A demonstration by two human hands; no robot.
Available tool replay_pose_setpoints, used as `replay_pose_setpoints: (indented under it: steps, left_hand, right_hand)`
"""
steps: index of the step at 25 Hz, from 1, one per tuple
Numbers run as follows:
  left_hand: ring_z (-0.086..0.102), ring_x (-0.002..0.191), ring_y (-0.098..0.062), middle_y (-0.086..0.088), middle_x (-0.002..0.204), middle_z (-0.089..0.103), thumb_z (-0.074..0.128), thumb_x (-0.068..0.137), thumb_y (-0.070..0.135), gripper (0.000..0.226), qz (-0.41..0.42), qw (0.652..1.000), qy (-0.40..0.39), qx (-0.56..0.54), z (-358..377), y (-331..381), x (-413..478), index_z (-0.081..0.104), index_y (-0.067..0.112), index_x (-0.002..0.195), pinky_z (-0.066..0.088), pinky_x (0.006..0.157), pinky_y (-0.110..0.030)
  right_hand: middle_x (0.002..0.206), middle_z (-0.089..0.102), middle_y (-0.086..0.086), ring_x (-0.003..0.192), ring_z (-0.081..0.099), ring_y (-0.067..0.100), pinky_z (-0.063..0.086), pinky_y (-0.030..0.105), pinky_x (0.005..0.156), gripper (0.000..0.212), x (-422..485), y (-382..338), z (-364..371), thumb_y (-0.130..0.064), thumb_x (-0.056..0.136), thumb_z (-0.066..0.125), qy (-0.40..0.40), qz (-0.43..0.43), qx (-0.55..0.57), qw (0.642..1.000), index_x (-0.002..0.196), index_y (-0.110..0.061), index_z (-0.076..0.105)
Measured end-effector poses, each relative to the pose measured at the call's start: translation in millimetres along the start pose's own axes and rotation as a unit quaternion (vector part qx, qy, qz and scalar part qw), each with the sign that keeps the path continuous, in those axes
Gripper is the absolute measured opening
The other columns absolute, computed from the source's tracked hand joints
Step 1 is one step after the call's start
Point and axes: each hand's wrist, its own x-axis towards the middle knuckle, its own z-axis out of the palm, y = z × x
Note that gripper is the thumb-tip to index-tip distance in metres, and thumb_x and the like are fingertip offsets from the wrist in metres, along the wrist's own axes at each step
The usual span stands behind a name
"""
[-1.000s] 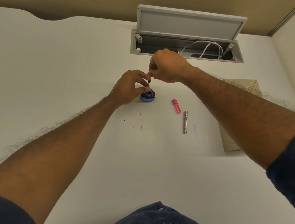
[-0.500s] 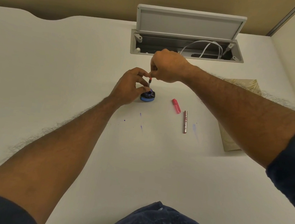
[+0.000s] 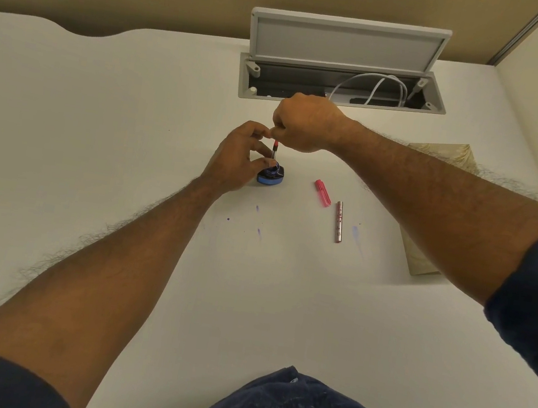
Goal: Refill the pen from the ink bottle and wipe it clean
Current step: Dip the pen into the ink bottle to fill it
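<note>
A small blue ink bottle (image 3: 273,177) stands open on the white desk (image 3: 98,131). My left hand (image 3: 237,161) grips its left side, thumb and fingers curled round it. My right hand (image 3: 304,124) pinches the top of the thin pen section (image 3: 274,151), red at the upper end, and holds it upright with its tip in the bottle's mouth. A pink pen part (image 3: 323,193) and a pinkish metallic pen barrel (image 3: 338,221) lie on the desk to the right of the bottle.
A beige folded cloth (image 3: 433,206) lies at the right, partly under my right forearm. Behind the hands an open cable tray (image 3: 343,86) with white cables is sunk in the desk, its lid up. Small purple ink marks (image 3: 258,230) dot the desk nearer me.
The pen section has risen a little in the bottle's mouth with my right hand. My left hand has stayed on the bottle.
</note>
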Motion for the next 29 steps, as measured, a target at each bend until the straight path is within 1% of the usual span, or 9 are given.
replay_pose_setpoints:
  steps: [5, 7, 9, 11, 13, 16, 21, 25, 29]
  left_hand:
    - [0.052, 0.115, -0.019, -0.004, 0.123, 0.055, 0.075, 0.080, 0.021, 0.016, -0.008, 1.000, -0.004, 0.001, 0.2, 0.5, -0.3, 0.075, 0.009, 0.091, 0.043, 0.098, -0.034]
    - [0.052, 0.114, -0.019, -0.004, 0.122, 0.056, 0.075, 0.080, 0.021, 0.016, -0.011, 1.000, -0.002, -0.001, -0.1, -0.2, 0.1, 0.075, 0.009, 0.091, 0.044, 0.099, -0.037]
    - [0.053, 0.114, -0.018, -0.003, 0.122, 0.056, 0.075, 0.080, 0.021, 0.015, -0.012, 1.000, -0.001, -0.002, -0.3, 0.5, 0.7, 0.075, 0.009, 0.090, 0.045, 0.099, -0.037]
    - [0.053, 0.115, -0.018, -0.002, 0.124, 0.056, 0.075, 0.081, 0.021, 0.015, -0.015, 1.000, -0.002, 0.002, -0.7, 1.5, 1.6, 0.075, 0.009, 0.091, 0.044, 0.098, -0.033]
    - [0.052, 0.115, -0.017, -0.002, 0.125, 0.056, 0.074, 0.081, 0.022, 0.016, -0.018, 1.000, -0.004, 0.009, -1.0, 2.3, 1.9, 0.075, 0.009, 0.091, 0.042, 0.097, -0.029]
    - [0.052, 0.116, -0.018, -0.003, 0.125, 0.056, 0.074, 0.081, 0.021, 0.016, -0.021, 1.000, 0.000, 0.010, -1.4, 2.5, 2.4, 0.075, 0.009, 0.092, 0.042, 0.098, -0.031]
    - [0.052, 0.116, -0.017, -0.002, 0.127, 0.055, 0.074, 0.082, 0.023, 0.017, -0.030, 0.999, 0.002, 0.014, -0.1, 1.9, 4.6, 0.075, 0.010, 0.092, 0.039, 0.094, -0.026]
    - [0.051, 0.116, -0.016, -0.002, 0.128, 0.055, 0.073, 0.082, 0.023, 0.017, -0.033, 0.999, 0.004, 0.022, 0.4, 2.8, 4.5, 0.075, 0.011, 0.094, 0.037, 0.093, -0.024]
    - [0.052, 0.114, -0.018, -0.003, 0.127, 0.055, 0.073, 0.082, 0.025, 0.019, -0.038, 0.999, 0.001, 0.023, -0.2, 1.7, 4.8, 0.075, 0.010, 0.094, 0.039, 0.096, -0.028]
  right_hand:
    - [0.079, 0.058, 0.006, 0.074, 0.055, 0.018, 0.043, 0.029, 0.071, 0.042, 1.7, 1.9, 0.1, -0.038, 0.099, 0.043, -0.010, 0.011, 0.009, 1.000, 0.103, -0.002, 0.066]
    - [0.086, 0.061, 0.007, 0.079, 0.055, 0.018, 0.044, 0.029, 0.074, 0.043, 1.7, 3.5, -4.6, -0.043, 0.097, 0.047, -0.014, 0.004, 0.010, 1.000, 0.104, -0.004, 0.066]
    - [0.101, 0.065, 0.007, 0.085, 0.054, 0.016, 0.044, 0.028, 0.078, 0.033, 1.9, 5.6, -9.7, -0.034, 0.094, 0.058, -0.013, -0.022, 0.026, 0.999, 0.110, -0.007, 0.066]
    - [0.106, 0.068, 0.009, 0.085, 0.056, 0.015, 0.045, 0.026, 0.078, 0.024, 2.1, 6.8, -11.1, -0.021, 0.091, 0.063, -0.011, -0.036, 0.039, 0.999, 0.110, -0.006, 0.067]
    - [0.105, 0.069, 0.011, 0.084, 0.058, 0.016, 0.045, 0.026, 0.077, 0.021, 2.6, 6.5, -9.6, -0.017, 0.092, 0.062, -0.012, -0.030, 0.036, 0.999, 0.108, -0.006, 0.067]
    - [0.106, 0.066, 0.007, 0.087, 0.054, 0.016, 0.041, 0.028, 0.076, 0.020, 2.0, 5.1, -7.8, -0.019, 0.093, 0.058, -0.009, -0.033, 0.015, 0.999, 0.110, -0.010, 0.064]
    - [0.108, 0.063, 0.008, 0.087, 0.051, 0.017, 0.040, 0.029, 0.076, 0.020, 2.3, 5.1, -3.7, -0.021, 0.096, 0.052, 0.002, -0.046, -0.010, 0.999, 0.113, -0.012, 0.060]
    - [0.094, 0.062, 0.007, 0.081, 0.053, 0.017, 0.039, 0.029, 0.073, 0.029, 2.0, 6.7, -2.4, -0.028, 0.100, 0.046, 0.002, -0.036, -0.015, 0.999, 0.112, -0.008, 0.062]
    - [0.102, 0.067, 0.008, 0.083, 0.056, 0.018, 0.041, 0.029, 0.072, 0.035, 5.2, 5.5, -0.8, -0.039, 0.098, 0.048, 0.012, -0.024, -0.027, 0.999, 0.113, -0.011, 0.064]
